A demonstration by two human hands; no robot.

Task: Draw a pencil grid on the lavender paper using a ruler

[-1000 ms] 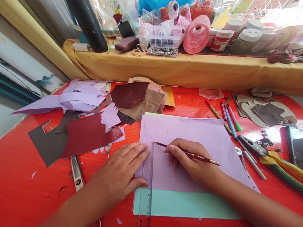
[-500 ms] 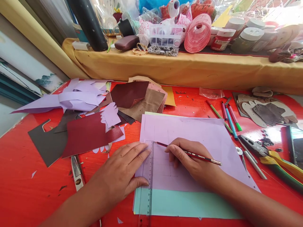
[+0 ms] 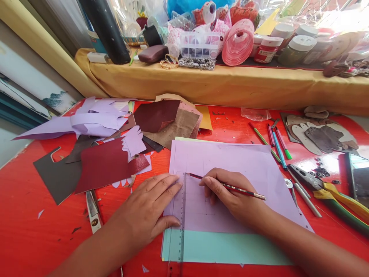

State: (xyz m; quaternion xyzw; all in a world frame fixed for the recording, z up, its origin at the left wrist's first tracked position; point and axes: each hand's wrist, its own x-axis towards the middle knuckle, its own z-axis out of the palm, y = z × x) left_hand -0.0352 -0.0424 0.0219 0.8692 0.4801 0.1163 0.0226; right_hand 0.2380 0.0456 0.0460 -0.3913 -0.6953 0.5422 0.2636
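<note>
My left hand (image 3: 152,200) lies flat with its fingers stretched out, fingertips and thumb pressing on a clear plastic ruler (image 3: 182,219). The ruler runs up and down along the left part of a purple sheet (image 3: 230,156). Thin pencil lines show on this sheet, and a mint-green sheet (image 3: 225,248) sticks out below it. Pinched in my right hand (image 3: 227,188) is a dark red pencil (image 3: 245,191), its tip touching or just over the paper by the ruler's upper end. The right palm is hidden.
Scissors (image 3: 93,213) lie partly under my left forearm. Leather scraps (image 3: 100,165) and cut purple paper (image 3: 98,121) spread across the left. On the right are felt-tip pens (image 3: 279,148), pliers (image 3: 319,188) and a phone-like dark object (image 3: 359,173). Behind stands a cloth-covered ledge (image 3: 201,84) with jars.
The whole view has shifted slightly. Both hands, the ruler and the pencil keep nearly the same places on the sheet.
</note>
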